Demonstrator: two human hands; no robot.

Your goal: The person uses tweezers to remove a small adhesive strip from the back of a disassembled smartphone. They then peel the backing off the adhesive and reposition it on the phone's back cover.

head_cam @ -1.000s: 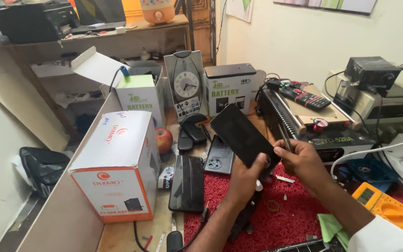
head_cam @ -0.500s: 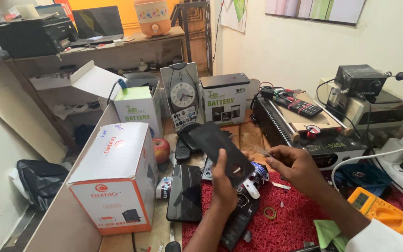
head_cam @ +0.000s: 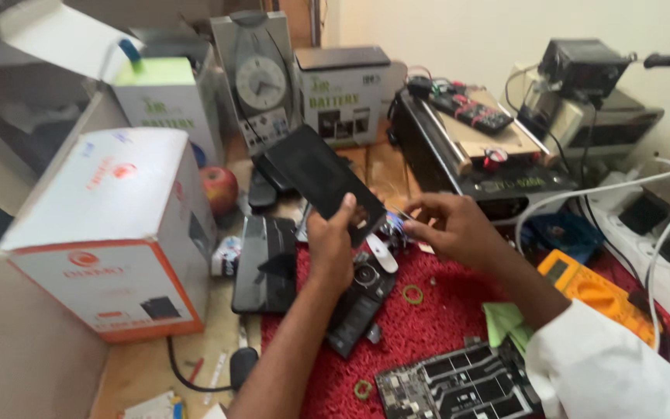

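Moved since half a second earlier: black phone panel (head_cam: 321, 180) sits lower, mid-frame; right hand (head_cam: 451, 229) now closed in beside it. Left hand (head_cam: 332, 250) grasps panel's lower edge, thumb up its face. Right fingertips pinch something small, unidentifiable. Best practice, judged: steady the panel over red mat (head_cam: 428, 326), work gently. Panel's underside hidden.

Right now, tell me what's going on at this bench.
A person is working at a cluttered repair bench. The left hand holds a flat black phone panel tilted up above a red mat. The right hand pinches something small beside the panel's lower edge; it is too small to tell what. An opened phone body lies on the mat below the hands, with a circuit board nearer the person and a yellow multimeter to the right.
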